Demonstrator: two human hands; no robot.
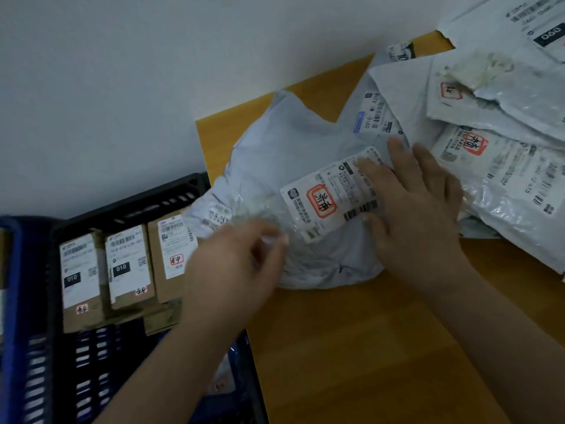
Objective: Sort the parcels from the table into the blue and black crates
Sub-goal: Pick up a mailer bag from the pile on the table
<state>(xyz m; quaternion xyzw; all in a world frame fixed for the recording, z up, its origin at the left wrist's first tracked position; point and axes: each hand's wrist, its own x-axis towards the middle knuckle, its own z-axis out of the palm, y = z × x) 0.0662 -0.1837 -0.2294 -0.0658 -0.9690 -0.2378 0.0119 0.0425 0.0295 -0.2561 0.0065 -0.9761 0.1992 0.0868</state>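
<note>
The right hand (415,215) lies flat, fingers spread, pressing the shipping label (330,194) of a grey poly-mailer parcel (290,154) at the table's (351,347) left edge. The left hand (235,264), blurred, seems to pinch the parcel's near-left corner with curled fingers. More bagged parcels (504,166) pile toward the far right corner, cut off. Left of the table, the black crate (171,194) holds three labelled cartons (128,267); the blue crate (15,316) is partly out of view.
</note>
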